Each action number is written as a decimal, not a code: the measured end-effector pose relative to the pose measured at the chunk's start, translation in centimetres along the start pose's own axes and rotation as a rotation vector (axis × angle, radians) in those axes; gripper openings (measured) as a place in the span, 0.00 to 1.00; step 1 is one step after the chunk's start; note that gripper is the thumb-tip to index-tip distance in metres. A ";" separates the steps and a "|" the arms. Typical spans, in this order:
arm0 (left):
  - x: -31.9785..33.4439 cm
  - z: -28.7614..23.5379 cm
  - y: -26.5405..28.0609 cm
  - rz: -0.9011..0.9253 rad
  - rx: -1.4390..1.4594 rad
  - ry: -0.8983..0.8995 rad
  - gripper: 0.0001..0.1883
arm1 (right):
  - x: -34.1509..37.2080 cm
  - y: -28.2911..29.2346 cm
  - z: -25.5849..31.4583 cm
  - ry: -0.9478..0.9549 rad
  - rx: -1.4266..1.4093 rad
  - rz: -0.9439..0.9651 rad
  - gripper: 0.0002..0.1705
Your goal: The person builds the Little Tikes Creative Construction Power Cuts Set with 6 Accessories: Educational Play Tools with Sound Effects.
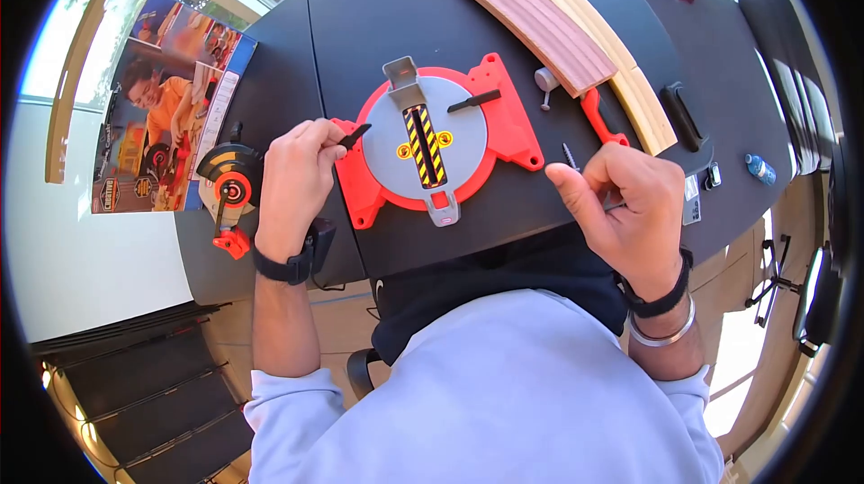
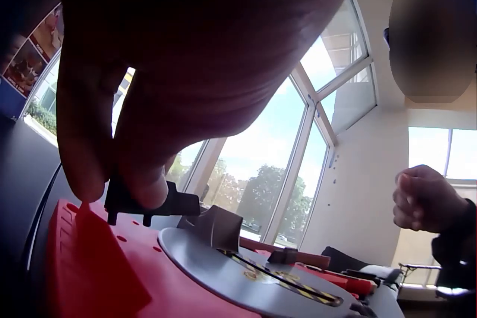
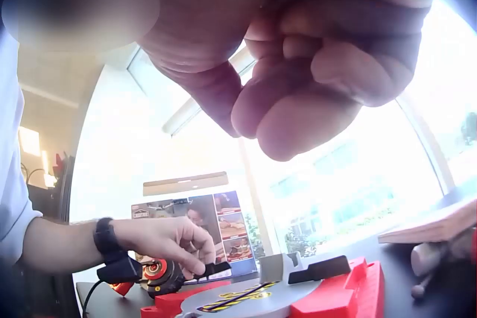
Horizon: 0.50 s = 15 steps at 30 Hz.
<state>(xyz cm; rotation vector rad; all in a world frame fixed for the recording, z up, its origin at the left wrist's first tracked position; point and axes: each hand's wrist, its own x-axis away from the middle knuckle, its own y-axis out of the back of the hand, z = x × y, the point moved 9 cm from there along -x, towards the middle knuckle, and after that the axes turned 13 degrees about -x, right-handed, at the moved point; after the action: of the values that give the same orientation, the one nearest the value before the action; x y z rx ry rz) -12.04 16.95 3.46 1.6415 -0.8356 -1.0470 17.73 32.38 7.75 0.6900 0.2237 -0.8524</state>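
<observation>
Left hand (image 1: 301, 169), left of centre in the head view, pinches a small black piece (image 1: 358, 135) between thumb and fingers, at the left edge of the grey disc (image 1: 468, 138) on the red base (image 1: 508, 120). Right hand (image 1: 634, 205), right side of the head view, has fingers curled in, thumb out; nothing shows in its grip, though the inside of the curl is partly hidden.

Handling, judged by look: black piece likely light, stiff plastic, smooth so maybe a bit slippery, not very fragile. Best held by its flat sides, pegs kept free. Base looks hollow and light; hold by a red corner.

Left wrist view gives the underside: two short pegs (image 2: 147, 221) under the black piece, small holes in the red below; head view hides the pegs. Can't tell if they touch. Head view alone shows the screw (image 1: 569, 156) clearly, just beside the right hand. Matching black piece (image 1: 474, 101), upper right of the disc, shows in head and right wrist views.
</observation>
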 end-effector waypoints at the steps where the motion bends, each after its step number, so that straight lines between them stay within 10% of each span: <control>1: -0.2 0.0 -0.5 0.031 -0.005 -0.011 0.07 | 0.2 0.5 -0.3 -0.001 0.002 0.000 0.27; 15: -0.8 -2.3 -0.1 0.057 -0.125 -0.103 0.07 | 0.9 -0.4 -3.1 -0.018 -0.093 0.034 0.27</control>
<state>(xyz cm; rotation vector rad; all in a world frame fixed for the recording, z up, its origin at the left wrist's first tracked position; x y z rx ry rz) -10.19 18.53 3.91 1.4608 -0.8620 -1.1289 18.24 33.64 4.83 0.5977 0.2330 -0.8101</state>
